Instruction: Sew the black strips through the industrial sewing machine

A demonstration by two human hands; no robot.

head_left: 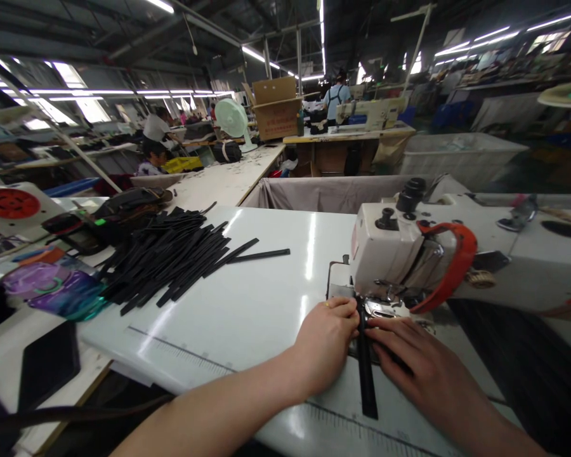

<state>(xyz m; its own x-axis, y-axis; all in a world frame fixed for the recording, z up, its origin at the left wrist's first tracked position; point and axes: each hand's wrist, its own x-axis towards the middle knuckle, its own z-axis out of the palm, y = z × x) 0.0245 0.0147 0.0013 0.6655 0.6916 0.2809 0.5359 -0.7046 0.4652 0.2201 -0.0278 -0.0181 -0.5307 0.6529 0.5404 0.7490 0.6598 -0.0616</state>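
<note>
A narrow black fabric strip [367, 381] runs under the needle area of a white sewing machine [385, 247], its free end pointing towards me on the pale machine table [266, 304]. My left hand [326, 343] is closed at the strip's left edge, fingers curled and pressed together close to the presser foot. From the other side, my right hand [412, 355] pinches the strip's right edge beside the metal plate [383, 309]; its fingertips are partly hidden. A loose heap of similar black strips [171, 254] lies to the left on the table.
A red-orange curved guard [450, 266] juts from the machine's front. Dark fabric [518, 368] lies at the right. A purple-teal pouch [59, 289] and a dark flat piece [50, 362] sit at left. Beyond are a fan [232, 119], a cardboard box [276, 111] and co-workers.
</note>
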